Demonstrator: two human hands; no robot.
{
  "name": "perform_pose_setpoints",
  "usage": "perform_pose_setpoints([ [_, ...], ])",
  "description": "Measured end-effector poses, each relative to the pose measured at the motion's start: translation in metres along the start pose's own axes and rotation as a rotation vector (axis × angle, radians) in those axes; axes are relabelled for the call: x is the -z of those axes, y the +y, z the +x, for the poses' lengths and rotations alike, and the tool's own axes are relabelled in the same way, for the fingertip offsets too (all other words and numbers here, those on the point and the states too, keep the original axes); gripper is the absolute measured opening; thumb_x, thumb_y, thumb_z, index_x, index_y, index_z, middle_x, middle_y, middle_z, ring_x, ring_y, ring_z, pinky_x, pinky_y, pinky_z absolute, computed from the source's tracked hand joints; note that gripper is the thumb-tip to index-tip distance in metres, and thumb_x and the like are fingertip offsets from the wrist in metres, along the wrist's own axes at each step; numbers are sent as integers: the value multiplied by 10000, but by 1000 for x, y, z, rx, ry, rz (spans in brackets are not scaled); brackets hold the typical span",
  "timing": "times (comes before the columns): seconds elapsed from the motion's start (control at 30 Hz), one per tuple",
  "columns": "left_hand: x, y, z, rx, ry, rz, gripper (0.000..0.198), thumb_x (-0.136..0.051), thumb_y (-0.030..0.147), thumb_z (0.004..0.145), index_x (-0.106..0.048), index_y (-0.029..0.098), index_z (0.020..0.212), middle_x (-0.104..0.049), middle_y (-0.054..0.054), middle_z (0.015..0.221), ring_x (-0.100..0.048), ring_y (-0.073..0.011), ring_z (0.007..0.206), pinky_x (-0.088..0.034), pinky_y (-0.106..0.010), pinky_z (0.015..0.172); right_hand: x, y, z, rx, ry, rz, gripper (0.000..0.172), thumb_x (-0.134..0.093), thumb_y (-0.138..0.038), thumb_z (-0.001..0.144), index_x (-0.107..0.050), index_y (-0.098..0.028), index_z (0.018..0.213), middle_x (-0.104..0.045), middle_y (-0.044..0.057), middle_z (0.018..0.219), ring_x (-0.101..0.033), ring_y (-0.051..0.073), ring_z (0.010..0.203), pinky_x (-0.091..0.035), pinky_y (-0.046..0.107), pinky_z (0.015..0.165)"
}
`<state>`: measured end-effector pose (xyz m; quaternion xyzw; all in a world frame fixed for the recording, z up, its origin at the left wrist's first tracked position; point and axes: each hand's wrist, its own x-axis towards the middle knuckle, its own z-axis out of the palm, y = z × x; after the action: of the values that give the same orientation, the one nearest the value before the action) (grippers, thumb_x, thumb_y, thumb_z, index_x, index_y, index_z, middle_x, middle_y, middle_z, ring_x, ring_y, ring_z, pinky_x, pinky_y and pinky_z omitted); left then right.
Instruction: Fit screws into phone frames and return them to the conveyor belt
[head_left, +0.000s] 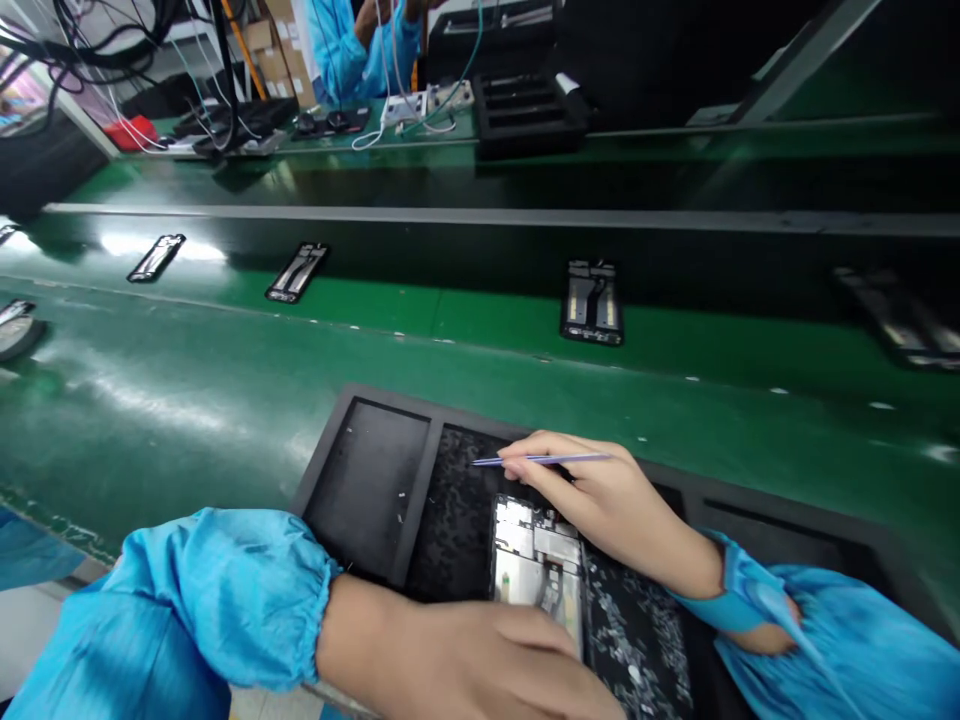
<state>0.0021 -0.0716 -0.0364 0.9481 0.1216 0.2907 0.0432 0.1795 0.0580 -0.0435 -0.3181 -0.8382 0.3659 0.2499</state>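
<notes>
My right hand (600, 490) pinches slim purple tweezers (551, 459), their tip pointing left over a tray compartment scattered with small dark parts (461, 500). Below them lies an opened phone (536, 560), its metal shields, board and flex cable showing. Across the phone's lower end, my left hand (480, 655) is curled, gripping it; the fingertips and thumb are hidden or out of the picture. The phone rests on a black compartment tray (420, 520). Small clear and whitish pieces (637, 620) lie to the phone's right.
Several phone frames, one of them (592, 302) straight ahead, lie along a green line (450, 310) beyond the tray. Behind stand a black slotted tray (529, 110), cables and small devices. A person in blue sleeves (341, 50) works opposite. A round object (19, 335) sits far left.
</notes>
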Motion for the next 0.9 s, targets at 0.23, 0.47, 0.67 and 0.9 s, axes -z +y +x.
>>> perform_pose_setpoints([
  [0.23,16,-36,24,1026,522,-431,206,-428,307,1028,-410,236,836,-445,61,633,-445,-105,529,-388,-234,518,22,-8,1,-97,55,201,416,-529,-498,998,-666,-202,739,-698,59,799,-673,167,699,-562,283,646],
  [0.47,19,-75,20,1118,-36,-262,155,-407,175,964,-507,202,849,-589,-17,806,-550,-169,743,-427,-300,730,28,-10,-9,-63,-101,331,278,-415,-334,1037,-574,-208,847,-652,37,797,-656,168,704,-533,304,648],
  [0.67,24,-69,27,1198,-211,-468,193,-406,130,912,-539,192,787,-603,9,656,-588,-133,611,-453,-240,610,25,-5,-8,30,-56,167,279,-415,-276,1024,-566,-214,797,-603,8,744,-550,154,671,-445,311,645],
  [0.9,24,-79,22,1463,-340,-1087,185,-387,141,867,-550,156,953,-593,38,479,-464,-99,315,-337,-175,328,27,-8,-8,51,-66,191,276,-398,-248,1032,-579,-202,828,-608,8,774,-547,147,703,-430,304,677],
])
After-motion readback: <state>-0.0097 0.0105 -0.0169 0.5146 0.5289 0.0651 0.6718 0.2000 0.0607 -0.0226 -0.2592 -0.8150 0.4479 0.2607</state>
